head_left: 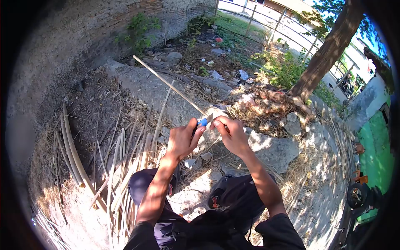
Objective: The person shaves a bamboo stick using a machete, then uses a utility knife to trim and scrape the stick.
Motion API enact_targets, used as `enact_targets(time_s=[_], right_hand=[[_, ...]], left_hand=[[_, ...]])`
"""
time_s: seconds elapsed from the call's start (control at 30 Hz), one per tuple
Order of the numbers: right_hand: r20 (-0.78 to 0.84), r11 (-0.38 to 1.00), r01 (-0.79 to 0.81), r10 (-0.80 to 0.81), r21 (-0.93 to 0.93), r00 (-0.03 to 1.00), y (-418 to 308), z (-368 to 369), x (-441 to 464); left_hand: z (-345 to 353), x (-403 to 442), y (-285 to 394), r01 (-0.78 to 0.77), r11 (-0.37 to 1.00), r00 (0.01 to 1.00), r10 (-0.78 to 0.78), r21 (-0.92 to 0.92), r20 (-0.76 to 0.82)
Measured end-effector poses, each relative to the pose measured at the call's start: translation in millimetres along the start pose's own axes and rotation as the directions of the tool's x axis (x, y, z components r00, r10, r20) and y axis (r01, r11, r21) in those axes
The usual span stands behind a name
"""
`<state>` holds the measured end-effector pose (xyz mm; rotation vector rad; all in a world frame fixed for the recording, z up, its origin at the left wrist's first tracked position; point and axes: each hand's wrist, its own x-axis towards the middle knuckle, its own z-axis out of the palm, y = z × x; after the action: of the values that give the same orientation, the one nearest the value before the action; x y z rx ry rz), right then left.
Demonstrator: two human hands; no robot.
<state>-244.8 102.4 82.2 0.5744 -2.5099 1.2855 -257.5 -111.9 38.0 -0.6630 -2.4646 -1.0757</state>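
Observation:
My left hand (pixel 182 139) is closed around the blue handle of a small knife (pixel 203 122), its short blade pointing up and to the right. A long, thin pale stick, which looks like split bamboo (pixel 168 85), slants from the upper left down to the blade. Close to its lower end, my right hand (pixel 231 132) is closed in a pinch, and the stick's end seems to lie between the fingertips. The blade partly covers where stick and fingers meet. Both hands are held in front of my bent knees.
Several split strips (pixel 121 183) lie to the left of my legs, beside thicker curved poles (pixel 71 146). A stone ledge (pixel 137 83) crosses ahead, with litter and dry leaves beyond. A tree trunk (pixel 329 50) stands at right, a brick wall (pixel 100 29) at left.

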Motion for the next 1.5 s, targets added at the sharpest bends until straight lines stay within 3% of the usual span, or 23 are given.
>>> enact_targets(time_s=[0.2, 0.3, 0.4, 0.53, 0.63, 0.73, 0.87, 0.93, 0.97, 1.0, 1.07, 1.1, 1.13, 1.2, 1.27, 1.33, 1.43, 1.5], right_hand=[[0.018, 0.998, -0.051, 0.05, 0.024, 0.999, -6.5, 0.3, -2.4], [-0.019, 0.999, 0.015, -0.014, 0.034, 1.0, -1.0, 5.8, 0.4], [0.057, 0.98, -0.163, 0.157, 0.115, 0.986, 11.0, 6.8, 0.6], [0.062, 0.97, -0.228, 0.224, 0.085, 0.973, 6.9, 12.2, -0.2], [0.024, 0.989, -0.145, 0.144, 0.015, 0.989, 5.5, 10.3, 3.8], [-0.012, 0.994, -0.087, 0.086, -0.066, 0.996, 5.6, 13.1, 5.9], [-0.037, 0.997, -0.041, 0.038, -0.064, 0.999, 2.0, 19.0, 8.7], [0.068, 0.987, -0.118, 0.127, -0.112, 0.99, -6.8, 12.9, 4.6], [0.076, 0.988, -0.119, 0.127, -0.099, 0.989, -3.8, 15.0, 0.3], [0.091, 0.989, -0.114, 0.122, -0.09, 0.988, -3.9, 17.7, -0.8], [0.048, 0.989, -0.148, 0.147, 0.018, 0.988, -4.9, 24.5, 6.4], [0.076, 0.985, -0.166, 0.163, 0.045, 0.984, -5.1, 24.4, 9.6], [0.045, 0.99, -0.132, 0.129, 0.058, 0.991, 0.9, 29.9, 10.5], [0.084, 0.986, -0.158, 0.153, 0.052, 0.985, -1.0, 28.9, 12.1], [0.146, 0.973, -0.224, 0.214, 0.051, 0.966, 1.1, 24.4, 12.5], [0.156, 0.979, -0.196, 0.186, 0.048, 0.97, 0.3, 24.5, 13.0], [0.161, 0.989, -0.137, 0.126, 0.059, 0.979, 6.5, 30.4, 19.0], [0.189, 0.979, -0.199, 0.19, 0.031, 0.963, 5.9, 28.8, 16.7]], left_hand=[[5.7, -0.7, -4.0, -0.019, 0.999, 1.0, 0.02, 0.051, -0.021], [8.7, -1.7, -7.2, -0.008, 0.998, 1.0, 0.008, 0.055, 0.004], [8.0, -3.9, -8.5, -0.004, 1.0, 1.0, 0.004, 0.028, -0.004], [2.5, -0.8, -12.0, 0.035, 0.997, 0.998, -0.031, 0.066, -0.057], [3.5, 4.1, -14.6, 0.001, 0.995, 0.994, 0.01, 0.097, -0.107], [-4.8, 9.6, -15.7, 0.079, 0.975, 0.996, -0.067, 0.208, -0.064], [-1.8, 10.6, -27.7, 0.068, 0.969, 0.991, -0.039, 0.236, -0.129], [-14.4, 16.6, -39.3, 0.256, 0.954, 0.941, -0.209, 0.155, -0.267], [-26.5, 18.9, -49.7, 0.296, 0.955, 0.932, -0.281, 0.032, -0.228], [-29.2, 15.4, -46.6, 0.31, 0.95, 0.927, -0.293, 0.039, -0.235], [-24.8, 12.6, -33.6, 0.132, 0.978, 0.978, -0.101, 0.162, -0.185], [-15.0, 6.2, -30.7, 0.103, 0.988, 0.984, -0.083, 0.118, -0.158], [-15.6, 3.0, -23.3, 0.161, 0.984, 0.985, -0.156, 0.073, -0.073], [-12.0, -0.2, -30.9, 0.163, 0.982, 0.976, -0.146, 0.097, -0.159], [-31.2, 8.6, -36.0, 0.267, 0.962, 0.944, -0.248, 0.06, -0.218], [-39.0, 10.2, -46.8, 0.236, 0.971, 0.932, -0.221, 0.02, -0.287], [-29.1, 0.9, -38.7, 0.157, 0.985, 0.967, -0.14, 0.066, -0.211], [-27.1, -4.1, -39.0, 0.162, 0.984, 0.969, -0.143, 0.076, -0.202]])
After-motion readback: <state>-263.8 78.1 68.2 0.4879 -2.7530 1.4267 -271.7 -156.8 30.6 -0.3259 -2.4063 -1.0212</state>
